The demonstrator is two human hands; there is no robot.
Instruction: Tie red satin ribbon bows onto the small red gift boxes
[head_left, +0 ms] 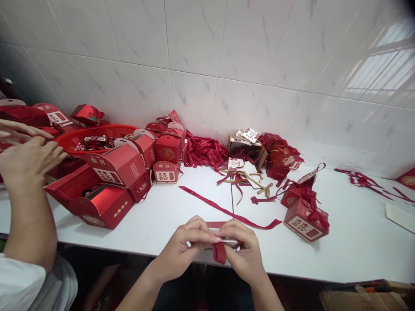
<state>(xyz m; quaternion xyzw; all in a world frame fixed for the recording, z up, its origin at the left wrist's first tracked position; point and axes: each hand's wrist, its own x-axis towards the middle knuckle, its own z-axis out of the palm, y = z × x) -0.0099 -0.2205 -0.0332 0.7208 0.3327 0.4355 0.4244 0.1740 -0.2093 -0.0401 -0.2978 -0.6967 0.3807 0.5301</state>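
Note:
Near the table's front edge, my left hand [184, 246] is closed, its thumb and fingers pinching a red strap [219, 254] that curls into a loop. My right hand [245, 250] is closed on the same piece from the other side. Something pale and flat, perhaps a card, shows between the fingers, mostly hidden. Just beyond my hands a dark red ribbon [210, 205] lies stretched across the white table. Right of it stands a red gift box [304, 221] tied with a ribbon bow, against another red box.
On the left, a co-worker's hands [29, 160] are over red boxes beside a red basin [119, 128]. Several red boxes [113, 162] are stacked there. Along the wall lie a ribbon heap [205, 149], an open carton [246, 149] with cards [251, 134], and loose straps [359, 179].

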